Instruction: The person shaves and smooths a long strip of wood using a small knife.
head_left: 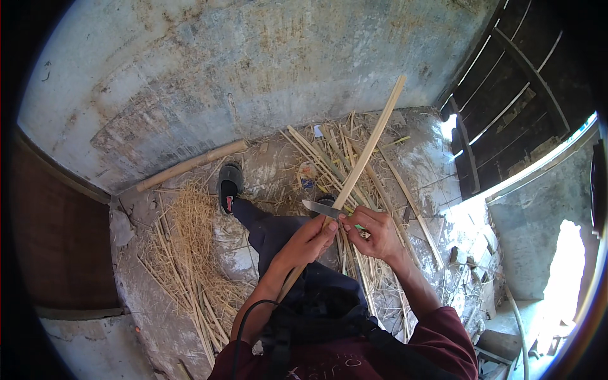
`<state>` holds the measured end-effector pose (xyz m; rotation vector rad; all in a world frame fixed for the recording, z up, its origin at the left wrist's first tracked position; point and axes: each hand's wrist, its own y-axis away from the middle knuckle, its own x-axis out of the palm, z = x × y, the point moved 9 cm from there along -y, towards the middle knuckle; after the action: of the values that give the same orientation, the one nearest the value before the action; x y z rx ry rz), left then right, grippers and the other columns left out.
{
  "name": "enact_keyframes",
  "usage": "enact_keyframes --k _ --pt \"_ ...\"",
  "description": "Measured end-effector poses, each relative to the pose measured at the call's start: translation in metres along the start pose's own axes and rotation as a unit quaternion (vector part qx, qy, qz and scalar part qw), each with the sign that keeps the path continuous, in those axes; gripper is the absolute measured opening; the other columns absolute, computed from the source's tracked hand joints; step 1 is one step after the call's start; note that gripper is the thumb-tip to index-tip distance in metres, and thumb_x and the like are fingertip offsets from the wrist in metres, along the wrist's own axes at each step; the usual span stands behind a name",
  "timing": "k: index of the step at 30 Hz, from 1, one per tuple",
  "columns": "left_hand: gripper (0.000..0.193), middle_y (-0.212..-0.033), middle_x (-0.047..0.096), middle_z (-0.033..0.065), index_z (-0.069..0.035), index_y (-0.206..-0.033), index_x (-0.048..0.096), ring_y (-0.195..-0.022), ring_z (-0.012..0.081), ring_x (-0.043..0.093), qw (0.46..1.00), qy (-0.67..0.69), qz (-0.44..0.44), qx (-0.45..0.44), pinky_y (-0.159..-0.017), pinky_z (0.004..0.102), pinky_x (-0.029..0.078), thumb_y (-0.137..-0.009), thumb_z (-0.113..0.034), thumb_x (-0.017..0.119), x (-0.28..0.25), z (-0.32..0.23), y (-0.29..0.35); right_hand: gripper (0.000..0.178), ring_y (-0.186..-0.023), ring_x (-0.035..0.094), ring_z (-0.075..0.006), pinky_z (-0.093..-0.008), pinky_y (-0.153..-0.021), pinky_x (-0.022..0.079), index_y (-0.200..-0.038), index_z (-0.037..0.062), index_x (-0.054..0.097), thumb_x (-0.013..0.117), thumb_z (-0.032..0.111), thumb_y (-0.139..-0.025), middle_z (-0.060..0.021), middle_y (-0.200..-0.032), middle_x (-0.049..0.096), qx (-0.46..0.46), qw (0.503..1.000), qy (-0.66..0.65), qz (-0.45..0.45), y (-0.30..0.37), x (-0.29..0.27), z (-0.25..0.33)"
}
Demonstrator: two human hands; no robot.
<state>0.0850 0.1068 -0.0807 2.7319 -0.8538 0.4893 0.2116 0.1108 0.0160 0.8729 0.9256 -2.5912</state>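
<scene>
A long pale bamboo strip [373, 140] slants from my lap up toward the wall. My left hand [309, 240] is closed around its lower part. In my right hand [375, 233] is a knife [322, 209], its blade pointing left and lying across the strip just beyond my left fingers. The knife's handle is mostly hidden by my right fingers; a bit of green shows there. Below the hands, the strip's near end passes over my dark trousers [278, 237] and out of sight under my left arm.
Loose bamboo strips [329, 155] lie on the floor ahead. A heap of shavings [193, 234] spreads at left. A bamboo pole [193, 166] rests along the stained wall [266, 69]. My dark shoe [230, 187] is beside it. Rubble [472, 259] lies at right, below dark wooden boards [513, 95].
</scene>
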Motion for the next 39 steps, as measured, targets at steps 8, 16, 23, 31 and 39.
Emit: enact_keyframes --k 8,16,23,31,39 --pt "0.035 -0.09 0.054 -0.0054 -0.004 -0.135 0.059 -0.078 0.005 0.045 0.991 -0.127 -0.022 0.042 -0.066 0.0251 0.038 -0.106 -0.023 0.068 -0.001 -0.014 -0.003 0.023 -0.059 0.064 -0.0252 -0.0383 -0.052 0.051 -0.106 0.0078 0.076 0.072 0.003 -0.084 -0.0056 -0.078 0.063 -0.006 0.998 0.059 0.009 -0.002 0.0 -0.003" --pt "0.036 -0.089 0.055 -0.0048 -0.006 -0.137 0.058 -0.077 0.0049 0.047 0.987 -0.152 -0.021 0.04 -0.065 0.0265 0.04 -0.106 -0.023 0.067 0.002 -0.016 -0.004 0.014 -0.058 0.062 -0.0271 -0.0384 -0.051 0.047 -0.099 0.0032 0.074 0.071 -0.001 -0.086 -0.0097 -0.076 0.061 0.01 0.999 0.048 0.0 0.001 -0.005 -0.001" --pt "0.035 -0.08 0.046 -0.0062 -0.004 -0.127 0.059 -0.068 0.0048 0.042 0.976 -0.196 -0.007 0.091 -0.058 0.0264 0.035 -0.101 -0.022 0.073 0.004 -0.02 -0.003 0.018 -0.056 0.062 -0.0241 -0.0371 -0.049 0.047 -0.098 0.0053 0.075 0.07 -0.003 -0.083 -0.0073 -0.075 0.06 -0.003 0.994 0.109 0.009 0.005 -0.006 0.004" --pt "0.033 -0.075 0.051 -0.0029 -0.001 -0.123 0.058 -0.067 0.0063 0.046 0.975 -0.203 -0.01 0.084 -0.057 0.0291 0.037 -0.101 -0.02 0.074 0.002 -0.017 -0.004 0.023 -0.052 0.06 -0.0229 -0.0366 -0.045 0.047 -0.099 0.0083 0.076 0.071 -0.001 -0.079 -0.005 -0.072 0.059 -0.022 0.99 0.14 -0.021 0.004 -0.011 0.009" --pt "0.023 -0.07 0.045 -0.0062 -0.005 -0.112 0.056 -0.059 0.0043 0.043 0.98 -0.189 -0.001 0.064 -0.052 0.0263 0.035 -0.109 -0.027 0.061 0.003 -0.015 -0.003 0.019 -0.055 0.063 -0.0211 -0.0353 -0.047 0.049 -0.099 0.0086 0.075 0.071 0.001 -0.082 -0.0058 -0.073 0.063 -0.023 0.985 0.169 -0.038 0.013 -0.019 -0.004"
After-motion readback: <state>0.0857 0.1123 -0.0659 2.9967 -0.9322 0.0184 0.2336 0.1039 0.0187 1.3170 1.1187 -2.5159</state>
